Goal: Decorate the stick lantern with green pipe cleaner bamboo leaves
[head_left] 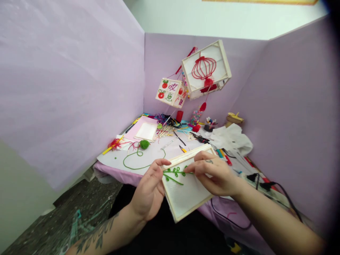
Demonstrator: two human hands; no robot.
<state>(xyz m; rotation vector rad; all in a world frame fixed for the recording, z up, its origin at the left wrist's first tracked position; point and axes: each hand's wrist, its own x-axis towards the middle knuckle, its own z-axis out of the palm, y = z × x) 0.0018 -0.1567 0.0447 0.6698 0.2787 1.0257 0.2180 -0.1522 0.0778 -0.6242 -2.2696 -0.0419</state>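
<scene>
My left hand (pixel 151 187) grips the left edge of a wood-framed white panel (pixel 186 202), thumb near its top corner. Green yarn (pixel 174 181) lies on the panel as a branch with small looped leaves. My right hand (pixel 212 173) is over the panel's upper right part, its fingertips pressed together at one of the green loops; whether they pinch the yarn is hidden. The panel is tilted toward me above the table's front edge. Behind it, a loose green strand (pixel 130 168) curves over the table near a green yarn ball (pixel 144 144).
Two decorated box lanterns (pixel 171 92) hang at the back, the larger with a red lantern design (pixel 204 68). A craft knife (pixel 182 149), pliers (pixel 199 137), crumpled white cloth (pixel 231 138) and another framed panel (pixel 146 131) lie on the table. Black cables (pixel 285 194) run at the right.
</scene>
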